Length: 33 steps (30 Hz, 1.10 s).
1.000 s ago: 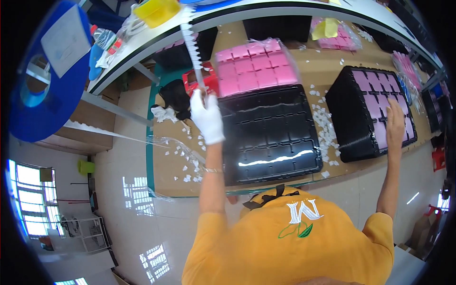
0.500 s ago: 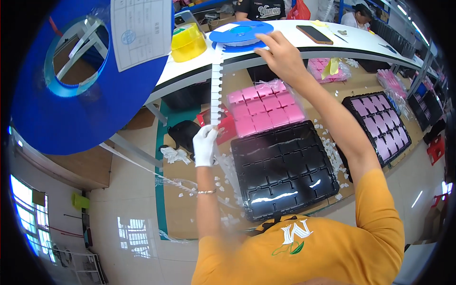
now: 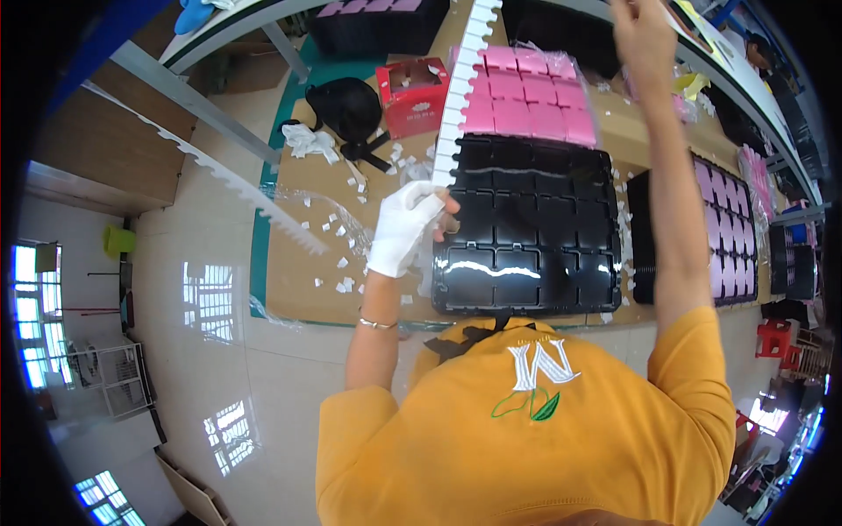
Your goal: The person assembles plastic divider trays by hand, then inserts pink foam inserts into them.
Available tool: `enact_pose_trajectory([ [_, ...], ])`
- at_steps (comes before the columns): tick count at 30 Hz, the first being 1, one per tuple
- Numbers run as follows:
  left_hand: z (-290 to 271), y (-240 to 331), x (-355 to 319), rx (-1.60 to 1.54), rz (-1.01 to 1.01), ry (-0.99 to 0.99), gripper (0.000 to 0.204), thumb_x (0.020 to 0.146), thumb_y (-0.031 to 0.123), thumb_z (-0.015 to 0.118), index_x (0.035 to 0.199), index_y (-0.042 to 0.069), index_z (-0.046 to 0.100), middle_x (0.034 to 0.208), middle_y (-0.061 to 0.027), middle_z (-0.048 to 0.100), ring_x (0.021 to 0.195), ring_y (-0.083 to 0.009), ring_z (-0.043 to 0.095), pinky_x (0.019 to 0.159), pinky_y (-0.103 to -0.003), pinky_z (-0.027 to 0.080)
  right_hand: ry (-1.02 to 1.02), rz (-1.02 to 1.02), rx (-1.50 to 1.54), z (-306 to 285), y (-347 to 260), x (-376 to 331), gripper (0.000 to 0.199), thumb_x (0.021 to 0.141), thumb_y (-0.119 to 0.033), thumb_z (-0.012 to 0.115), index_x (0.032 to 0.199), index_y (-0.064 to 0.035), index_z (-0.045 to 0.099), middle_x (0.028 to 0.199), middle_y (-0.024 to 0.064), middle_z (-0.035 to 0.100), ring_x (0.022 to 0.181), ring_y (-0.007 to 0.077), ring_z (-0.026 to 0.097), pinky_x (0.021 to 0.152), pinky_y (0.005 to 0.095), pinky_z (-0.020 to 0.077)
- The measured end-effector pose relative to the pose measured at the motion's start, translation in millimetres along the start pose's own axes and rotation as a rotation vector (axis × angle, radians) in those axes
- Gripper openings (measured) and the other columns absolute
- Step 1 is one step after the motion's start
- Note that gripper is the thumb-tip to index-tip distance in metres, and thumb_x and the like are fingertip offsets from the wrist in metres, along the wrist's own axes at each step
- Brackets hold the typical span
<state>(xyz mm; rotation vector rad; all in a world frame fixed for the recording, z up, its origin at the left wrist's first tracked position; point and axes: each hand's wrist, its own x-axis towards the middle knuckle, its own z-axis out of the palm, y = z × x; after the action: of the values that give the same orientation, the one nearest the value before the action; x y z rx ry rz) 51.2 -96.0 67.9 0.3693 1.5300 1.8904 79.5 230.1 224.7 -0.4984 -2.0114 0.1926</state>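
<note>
My left hand (image 3: 402,226), in a white glove, is shut on the lower end of a white notched strip (image 3: 463,83) that runs up and out of the top of the view. Just right of it lies an empty black compartment tray (image 3: 531,230) on brown cardboard (image 3: 303,285). Behind that tray sits a wrapped stack of pink pieces (image 3: 526,92). My bare right hand (image 3: 643,31) is raised at the top edge, with the arm stretched above the trays. What its fingers hold is cut off.
A second black tray (image 3: 728,237) partly filled with pink pieces lies to the right. A red open box (image 3: 412,83) and a black bag (image 3: 346,107) sit at the back left. Another notched strip (image 3: 230,188) slants across the left. White scraps litter the cardboard.
The view has tipped downward, so the blue reel and the bench top have left the picture. My left hand still grips the strip. My right arm stays raised.
</note>
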Motion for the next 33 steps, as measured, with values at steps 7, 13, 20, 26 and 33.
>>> enact_pose_trajectory([
  [7,25,-23,2,-0.025,-0.010,0.040,0.015,0.089,0.013,0.060,0.092,-0.001,0.062,0.077,-0.0067,0.065,0.052,-0.0083,0.052,0.046,-0.021,0.041,-0.924,0.910,0.995,20,-75,-208,0.039,0.087,-0.036,0.064,0.105,-0.0023,0.060,0.084,0.0009,0.062,0.064,0.0061,0.052,0.055,0.0198,0.0388],
  [13,30,-39,5,0.079,0.077,0.121,0.014,0.089,0.009,0.054,0.097,0.000,0.062,0.079,-0.0042,0.064,0.057,-0.0065,0.055,0.048,-0.019,0.043,-0.834,0.991,1.075,17,-88,-218,0.023,0.086,-0.020,0.067,0.096,-0.0015,0.060,0.073,0.0001,0.062,0.061,0.0030,0.050,0.052,0.0170,0.0373],
  [20,23,-63,18,0.440,0.420,0.250,0.014,0.086,0.006,0.054,0.097,0.003,0.062,0.078,-0.0084,0.065,0.061,-0.0191,0.061,0.055,-0.032,0.049,-0.882,0.988,0.963,15,-93,-217,0.017,0.087,-0.017,0.066,0.090,-0.0009,0.061,0.072,0.0002,0.061,0.058,0.0029,0.049,0.051,0.0175,0.0392],
  [26,0,-61,35,0.770,0.650,0.444,0.012,0.084,0.003,0.053,0.094,0.005,0.059,0.088,-0.0171,0.065,0.073,-0.0370,0.062,0.062,-0.043,0.050,-1.000,0.911,0.924,17,-84,-194,0.016,0.087,-0.018,0.066,0.085,-0.0027,0.062,0.068,-0.0011,0.056,0.057,0.0042,0.048,0.050,0.0181,0.0388],
  [33,-10,-43,33,0.161,0.247,0.337,0.027,0.085,0.000,0.048,0.110,-0.002,0.056,0.087,-0.0051,0.066,0.064,-0.0089,0.059,0.059,-0.025,0.049,-1.326,-0.339,0.351,99,-28,-148,0.016,0.073,-0.019,0.071,0.073,-0.0045,0.063,0.071,0.0068,0.061,0.068,0.0214,0.058,0.061,0.0336,0.0437],
])
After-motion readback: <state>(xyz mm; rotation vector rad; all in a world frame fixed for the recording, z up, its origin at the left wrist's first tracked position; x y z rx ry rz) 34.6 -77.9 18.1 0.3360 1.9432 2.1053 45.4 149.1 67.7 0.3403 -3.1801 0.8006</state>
